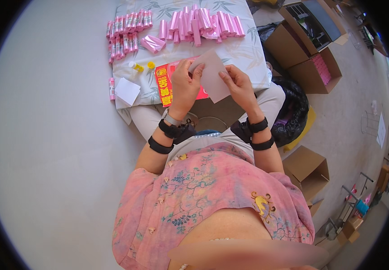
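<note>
My left hand (186, 87) and my right hand (240, 86) both pinch a pale, thin sheet of paper (212, 78) by its two sides, thumbs on top. The paper is tilted over the near edge of the table. Under and behind it lies a red and yellow printed sheet (164, 85), partly hidden by my left hand. To the left of that sit a small stack of white square papers (127, 92), a yellow glue stick (136, 66) and a loose yellow cap (151, 65). A single pink labelled roll (111, 89) lies at the table's left edge.
Pink shiny rolls (187, 24) pile up at the far side of the cloth-covered table (253, 67), with labelled rolls (122, 45) in rows at far left. Rightward on the floor stand cardboard boxes (289, 42), a black plastic bag (293, 105) and an open carton (305, 166).
</note>
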A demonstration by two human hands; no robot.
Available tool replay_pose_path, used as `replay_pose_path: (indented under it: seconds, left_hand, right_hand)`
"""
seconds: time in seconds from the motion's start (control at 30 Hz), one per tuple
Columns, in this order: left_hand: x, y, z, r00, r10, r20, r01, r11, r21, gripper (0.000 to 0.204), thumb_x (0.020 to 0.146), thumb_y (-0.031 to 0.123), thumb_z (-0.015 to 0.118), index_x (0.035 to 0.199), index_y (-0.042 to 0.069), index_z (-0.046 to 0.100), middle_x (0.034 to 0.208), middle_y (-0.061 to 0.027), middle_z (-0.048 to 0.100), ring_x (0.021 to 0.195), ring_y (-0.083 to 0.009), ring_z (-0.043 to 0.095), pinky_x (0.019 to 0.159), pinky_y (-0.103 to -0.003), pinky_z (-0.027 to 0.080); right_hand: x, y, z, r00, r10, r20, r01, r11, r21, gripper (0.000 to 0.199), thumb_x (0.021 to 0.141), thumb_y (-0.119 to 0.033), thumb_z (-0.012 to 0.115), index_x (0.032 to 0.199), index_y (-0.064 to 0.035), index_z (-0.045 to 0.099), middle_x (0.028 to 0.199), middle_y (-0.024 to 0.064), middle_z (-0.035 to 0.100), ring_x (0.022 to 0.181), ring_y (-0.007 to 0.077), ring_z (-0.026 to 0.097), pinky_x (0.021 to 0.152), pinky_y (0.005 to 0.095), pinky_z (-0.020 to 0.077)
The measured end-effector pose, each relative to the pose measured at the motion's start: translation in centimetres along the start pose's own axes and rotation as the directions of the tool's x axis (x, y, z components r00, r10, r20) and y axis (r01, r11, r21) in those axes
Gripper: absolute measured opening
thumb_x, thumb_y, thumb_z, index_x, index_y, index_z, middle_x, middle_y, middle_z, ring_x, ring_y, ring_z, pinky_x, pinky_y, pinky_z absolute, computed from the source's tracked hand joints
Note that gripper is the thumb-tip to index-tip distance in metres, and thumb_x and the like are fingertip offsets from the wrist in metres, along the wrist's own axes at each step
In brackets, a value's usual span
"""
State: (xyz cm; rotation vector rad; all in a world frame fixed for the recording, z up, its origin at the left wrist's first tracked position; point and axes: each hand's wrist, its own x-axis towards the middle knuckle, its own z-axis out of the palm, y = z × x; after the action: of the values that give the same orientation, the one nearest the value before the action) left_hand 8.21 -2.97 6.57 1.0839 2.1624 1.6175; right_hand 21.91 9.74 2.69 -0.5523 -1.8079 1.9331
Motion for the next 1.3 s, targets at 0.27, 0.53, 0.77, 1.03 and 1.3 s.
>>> replay_pose_path:
  seconds: [0.27, 0.53, 0.77, 1.03, 1.3]
  left_hand:
    - [0.0, 0.5, 0.3, 0.983, 0.160, -0.087, -0.145, 0.977, 0.156, 0.013, 0.095, 0.010, 0.066, 0.102, -0.001, 0.063, 0.097, -0.0157, 0.064, 0.087, -0.0338, 0.062, 0.075, -0.040, 0.049]
    - [0.2, -0.5, -0.2, 1.000, 0.011, -0.026, -0.011, 1.000, -0.010, 0.015, 0.097, 0.014, 0.067, 0.105, 0.002, 0.065, 0.097, -0.0067, 0.065, 0.083, -0.0160, 0.062, 0.071, -0.030, 0.049]
    - [1.3, 0.5, -0.8, 0.835, -0.464, 0.296, 0.511, 0.455, -0.729, 0.016, 0.092, 0.012, 0.072, 0.106, 0.003, 0.071, 0.098, -0.0018, 0.070, 0.087, -0.0086, 0.064, 0.078, -0.024, 0.052]
    - [0.4, -1.2, 1.1, 0.928, -0.324, 0.185, 0.369, 0.725, -0.581, 0.020, 0.093, 0.012, 0.071, 0.109, -0.001, 0.071, 0.099, -0.0039, 0.072, 0.085, -0.0088, 0.066, 0.075, -0.025, 0.053]
    - [0.4, -1.8, 1.2, 0.930, -0.321, 0.179, 0.363, 0.719, -0.593, 0.020, 0.093, 0.012, 0.071, 0.109, -0.001, 0.070, 0.098, -0.0042, 0.072, 0.084, -0.0091, 0.066, 0.074, -0.025, 0.054]
  right_hand:
    - [0.0, -0.4, 0.6, 1.000, 0.006, -0.020, -0.006, 1.000, 0.010, 0.021, 0.102, -0.016, 0.060, 0.112, 0.0026, 0.063, 0.088, 0.0014, 0.066, 0.081, 0.0048, 0.057, 0.071, 0.0223, 0.0465]
    - [-0.1, -0.5, 0.6, 0.999, 0.022, -0.024, -0.022, 1.000, 0.004, 0.020, 0.104, -0.016, 0.059, 0.112, 0.0016, 0.063, 0.092, 0.0005, 0.067, 0.083, 0.0038, 0.058, 0.072, 0.0209, 0.0467]
    - [-0.1, -0.4, 0.6, 0.998, 0.068, -0.009, -0.067, 0.995, 0.075, 0.019, 0.105, -0.016, 0.057, 0.112, 0.0005, 0.063, 0.093, -0.0005, 0.067, 0.083, 0.0027, 0.059, 0.073, 0.0195, 0.0465]
    - [-0.3, -0.6, 0.8, 0.996, 0.088, -0.017, -0.086, 0.994, 0.071, 0.021, 0.103, -0.015, 0.058, 0.113, 0.0029, 0.063, 0.092, 0.0027, 0.069, 0.082, 0.0049, 0.060, 0.072, 0.0222, 0.0481]
    - [-0.5, -0.8, 0.6, 0.996, 0.085, 0.013, -0.086, 0.995, 0.048, 0.022, 0.102, -0.012, 0.058, 0.117, 0.0039, 0.062, 0.097, 0.0059, 0.070, 0.087, 0.0078, 0.062, 0.077, 0.0245, 0.0500]
